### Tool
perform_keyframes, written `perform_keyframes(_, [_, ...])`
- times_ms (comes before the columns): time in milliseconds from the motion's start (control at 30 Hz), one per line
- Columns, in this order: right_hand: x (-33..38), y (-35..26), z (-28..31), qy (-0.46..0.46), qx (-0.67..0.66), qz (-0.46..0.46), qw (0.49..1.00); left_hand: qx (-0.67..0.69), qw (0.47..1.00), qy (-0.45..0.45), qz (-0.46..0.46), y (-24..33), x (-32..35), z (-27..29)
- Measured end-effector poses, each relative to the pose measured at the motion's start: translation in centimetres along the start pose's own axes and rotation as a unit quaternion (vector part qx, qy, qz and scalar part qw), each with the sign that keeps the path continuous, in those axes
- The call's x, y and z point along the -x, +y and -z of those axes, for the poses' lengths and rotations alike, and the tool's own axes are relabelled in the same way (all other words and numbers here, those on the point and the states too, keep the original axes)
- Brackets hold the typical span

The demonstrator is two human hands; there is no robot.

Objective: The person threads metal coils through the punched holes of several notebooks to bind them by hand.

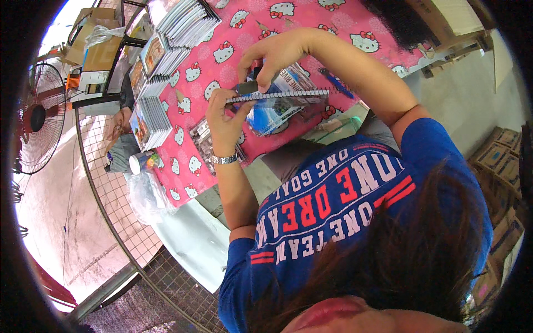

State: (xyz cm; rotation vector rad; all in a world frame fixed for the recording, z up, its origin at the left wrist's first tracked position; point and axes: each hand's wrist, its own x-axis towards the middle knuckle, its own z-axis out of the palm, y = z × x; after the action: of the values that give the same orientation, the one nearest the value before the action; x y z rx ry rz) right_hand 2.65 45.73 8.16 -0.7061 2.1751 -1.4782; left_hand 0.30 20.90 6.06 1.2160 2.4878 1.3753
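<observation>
My left hand (224, 119), with a silver watch on its wrist, pinches the left end of a spiral-bound notebook (288, 95). The notebook is tilted, with its white coil edge turned up toward me. Above it my right hand (283, 53) curls its fingers around a small dark object (248, 87), close to the coil's left end. What that object is I cannot make out. Printed glossy covers (266, 119) in blue and white show below and behind the coil. By my left wrist lies a grey picture sheet or cover (203, 139), partly hidden.
A pink table cover (222, 69) with cartoon cats lies under everything. Stacked spiral notebooks (152, 122) line its left side. Blue pens (336, 82) lie right of my hands. A white tub (142, 162) and clear plastic bag (145, 194) sit near a fan (38, 117). Cartons (499, 161) stand right.
</observation>
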Motion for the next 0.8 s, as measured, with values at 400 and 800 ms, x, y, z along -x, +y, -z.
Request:
perform_keyframes(400, [-0.8,-0.8,-0.2,0.01,-0.052,-0.029,0.998,0.001,0.999,0.028,0.023,-0.2,0.0,-0.2])
perform_keyframes(800, [7.1,17.5,1.5,0.314,0.402,-0.323,0.797,0.124,0.975,0.143,0.117,-0.1,0.2,-1.8])
